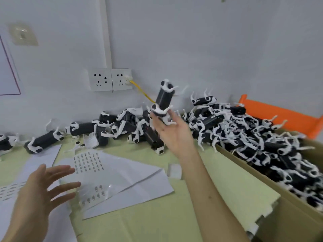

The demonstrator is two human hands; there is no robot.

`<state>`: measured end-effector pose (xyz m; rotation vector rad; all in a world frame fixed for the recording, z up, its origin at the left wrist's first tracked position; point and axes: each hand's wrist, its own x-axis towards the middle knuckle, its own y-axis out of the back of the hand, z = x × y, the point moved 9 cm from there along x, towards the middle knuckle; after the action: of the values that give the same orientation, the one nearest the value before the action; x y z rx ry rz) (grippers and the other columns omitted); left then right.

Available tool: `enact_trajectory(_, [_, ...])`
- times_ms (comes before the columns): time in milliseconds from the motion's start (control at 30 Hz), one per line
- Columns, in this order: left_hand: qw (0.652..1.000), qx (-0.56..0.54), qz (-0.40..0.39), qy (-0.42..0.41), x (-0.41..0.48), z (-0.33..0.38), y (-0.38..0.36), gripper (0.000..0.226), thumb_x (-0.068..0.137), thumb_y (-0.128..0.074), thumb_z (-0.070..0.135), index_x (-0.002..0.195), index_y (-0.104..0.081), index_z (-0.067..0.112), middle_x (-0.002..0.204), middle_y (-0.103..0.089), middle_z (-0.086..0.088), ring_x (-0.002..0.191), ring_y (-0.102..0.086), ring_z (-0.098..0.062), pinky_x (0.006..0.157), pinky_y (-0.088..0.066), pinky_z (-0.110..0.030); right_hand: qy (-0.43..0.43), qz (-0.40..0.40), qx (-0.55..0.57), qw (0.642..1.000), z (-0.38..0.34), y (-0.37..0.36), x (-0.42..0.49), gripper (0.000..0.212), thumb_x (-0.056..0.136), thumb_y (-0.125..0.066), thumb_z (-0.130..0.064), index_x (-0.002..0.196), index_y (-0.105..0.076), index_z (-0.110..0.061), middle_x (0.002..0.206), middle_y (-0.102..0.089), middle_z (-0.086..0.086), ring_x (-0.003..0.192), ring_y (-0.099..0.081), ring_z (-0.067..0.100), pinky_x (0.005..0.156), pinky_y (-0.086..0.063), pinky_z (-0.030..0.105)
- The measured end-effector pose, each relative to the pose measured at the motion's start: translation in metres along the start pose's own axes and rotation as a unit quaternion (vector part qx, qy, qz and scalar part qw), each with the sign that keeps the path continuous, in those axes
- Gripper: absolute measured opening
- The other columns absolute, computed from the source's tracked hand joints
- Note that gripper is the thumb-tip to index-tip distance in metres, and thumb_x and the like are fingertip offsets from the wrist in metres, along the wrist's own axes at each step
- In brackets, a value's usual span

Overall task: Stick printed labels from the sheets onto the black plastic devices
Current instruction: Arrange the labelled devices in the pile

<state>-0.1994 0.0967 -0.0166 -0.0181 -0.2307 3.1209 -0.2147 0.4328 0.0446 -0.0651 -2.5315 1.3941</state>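
Note:
A black plastic device (163, 98) with white legs stands on end in the air, right at the straight fingertips of my right hand (173, 135). None of those fingers curl round it. My left hand (43, 187) hovers spread and flat over the white label sheets (122, 180), holding nothing. Rows of small printed labels (89, 162) show on the upper part of the sheet. A second patch of labels (95, 196) lies near my left fingertips. More devices (111, 128) lie in a loose row along the wall.
A cardboard box (279, 212) heaped with several black-and-white devices (262, 145) fills the right side. An orange crate (279, 116) stands behind it. Wall sockets (110, 79) with a yellow cable (143, 92) are at the back. Another label strip (9, 190) lies far left.

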Motion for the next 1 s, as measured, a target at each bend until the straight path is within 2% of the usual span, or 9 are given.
enact_trajectory(33, [1.0,0.0,-0.004,0.004,-0.001,-0.001,-0.001,0.051,0.107,-0.03,0.047,0.098,-0.066,0.012,0.114,-0.07,-0.01,0.072,-0.073,-0.031,0.076,-0.05,-0.047,0.053,-0.02,0.072,0.996,-0.023,-0.002,0.001,0.039,0.099,-0.059,-0.032,0.11,-0.035,-0.003,0.134,-0.059,0.026,0.119,-0.064,0.042,0.092,-0.057,0.049])
enact_trajectory(67, [1.0,0.0,-0.008,0.007,-0.002,0.0,-0.003,0.051,0.107,-0.029,0.047,0.098,-0.066,0.012,0.117,-0.069,-0.011,0.078,-0.071,-0.035,0.076,-0.05,-0.047,0.085,-0.015,0.101,0.991,-0.042,0.001,0.003,0.076,0.096,-0.061,-0.042,0.15,-0.01,-0.026,0.143,-0.051,0.023,0.126,-0.059,0.043,0.099,-0.053,0.054])
enact_trajectory(100, [1.0,0.001,-0.009,0.008,-0.003,0.0,-0.003,0.052,0.108,-0.029,0.047,0.098,-0.066,0.013,0.117,-0.068,-0.012,0.081,-0.069,-0.036,0.076,-0.049,-0.047,0.111,-0.005,0.1,0.989,-0.056,0.003,0.005,0.065,0.095,-0.061,-0.047,0.149,-0.034,-0.022,0.147,-0.046,0.02,0.128,-0.057,0.044,0.105,-0.048,0.057])
enact_trajectory(267, [1.0,0.022,0.002,0.005,-0.007,0.003,-0.008,0.051,0.109,-0.029,0.042,0.098,-0.066,0.01,0.114,-0.069,-0.012,0.085,-0.066,-0.04,0.074,-0.049,-0.047,0.108,0.162,-0.113,0.974,-0.032,0.048,0.001,0.027,0.107,-0.047,-0.024,0.132,-0.051,-0.013,0.14,-0.058,0.013,0.114,-0.068,0.032,0.098,-0.053,0.04])
enact_trajectory(467, [0.998,0.053,0.023,0.001,-0.004,-0.005,-0.007,0.045,0.11,-0.034,0.032,0.099,-0.069,0.007,0.107,-0.074,-0.011,0.082,-0.069,-0.04,0.072,-0.051,-0.046,0.09,0.162,-0.419,0.889,0.009,0.026,0.012,0.026,0.095,-0.058,-0.006,0.116,-0.066,-0.02,0.105,-0.072,0.0,0.092,-0.071,0.018,0.08,-0.055,0.03])
enact_trajectory(600, [0.997,0.066,0.041,0.007,0.002,-0.01,-0.005,0.039,0.107,-0.041,0.027,0.096,-0.073,0.007,0.1,-0.077,-0.006,0.075,-0.073,-0.034,0.069,-0.054,-0.041,0.155,0.109,-0.611,0.769,0.025,-0.002,0.027,0.038,0.091,-0.066,-0.005,0.126,-0.063,-0.019,0.118,-0.064,-0.004,0.107,-0.061,0.015,0.094,-0.051,0.028])
enact_trajectory(733, [0.997,0.07,0.046,0.004,0.003,-0.012,-0.003,0.032,0.102,-0.047,0.023,0.092,-0.075,0.01,0.095,-0.077,-0.002,0.07,-0.075,-0.03,0.067,-0.055,-0.04,0.167,0.064,-0.803,0.569,0.045,-0.012,0.05,0.076,0.078,-0.079,-0.017,0.147,-0.047,-0.025,0.152,-0.037,0.004,0.135,-0.044,0.024,0.106,-0.043,0.043])
enact_trajectory(867, [0.996,0.072,0.043,0.005,0.004,-0.014,-0.004,0.033,0.101,-0.047,0.024,0.089,-0.075,0.011,0.094,-0.077,0.0,0.071,-0.075,-0.03,0.068,-0.055,-0.041,0.126,0.041,-0.891,0.434,0.066,-0.004,0.07,0.087,0.078,-0.08,-0.039,0.153,-0.037,-0.028,0.161,-0.024,0.006,0.138,-0.042,0.031,0.112,-0.037,0.047])
enact_trajectory(1000, [0.996,0.08,0.04,0.004,0.003,-0.014,-0.006,0.034,0.102,-0.047,0.023,0.088,-0.076,0.012,0.093,-0.077,0.0,0.069,-0.073,-0.027,0.065,-0.053,-0.039,0.2,0.054,-0.897,0.39,0.062,-0.012,0.072,0.061,0.089,-0.072,-0.034,0.145,-0.05,-0.023,0.146,-0.042,0.005,0.125,-0.053,0.03,0.102,-0.044,0.043])
